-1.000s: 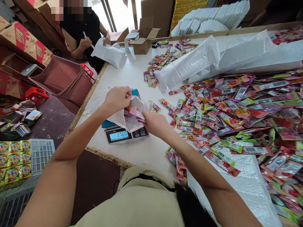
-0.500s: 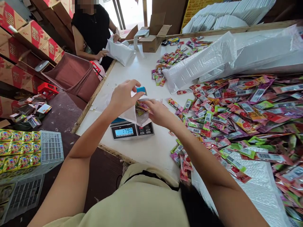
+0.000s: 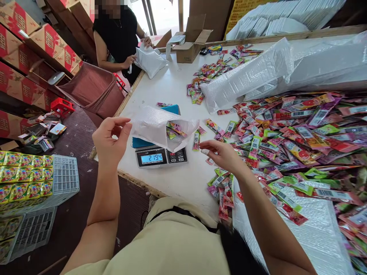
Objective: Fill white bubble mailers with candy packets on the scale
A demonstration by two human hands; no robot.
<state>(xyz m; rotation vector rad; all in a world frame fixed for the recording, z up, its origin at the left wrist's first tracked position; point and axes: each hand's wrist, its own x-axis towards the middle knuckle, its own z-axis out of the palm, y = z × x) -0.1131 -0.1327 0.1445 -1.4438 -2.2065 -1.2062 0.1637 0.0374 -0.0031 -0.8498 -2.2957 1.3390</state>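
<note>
A white padded mailer bag (image 3: 149,124) lies on a digital scale with a blue top, its mouth gaping towards the right. Several candy sachets (image 3: 176,129) show inside that mouth. Below the bag, the scale (image 3: 162,157) has a lit display. To the left of the bag my left hand (image 3: 110,139) is raised, thumb and fingers bent but apart, with nothing in them. My right hand (image 3: 220,154) hovers right of the scale, beside the loose sachets (image 3: 255,147), fingers apart and holding nothing I can see. Neither hand touches the bag.
Heaped sachets cover the table's right side, with padded bags (image 3: 249,76) behind. Across the table a co-worker (image 3: 116,38) handles a white bag (image 3: 150,61) near an open carton (image 3: 185,51). A plastic crate (image 3: 65,175) with yellow packs stands on the left.
Both hands have come off the padded bag, the left moving left and the right moving right. The bag rests on the scale, and the digits on the display have risen.
</note>
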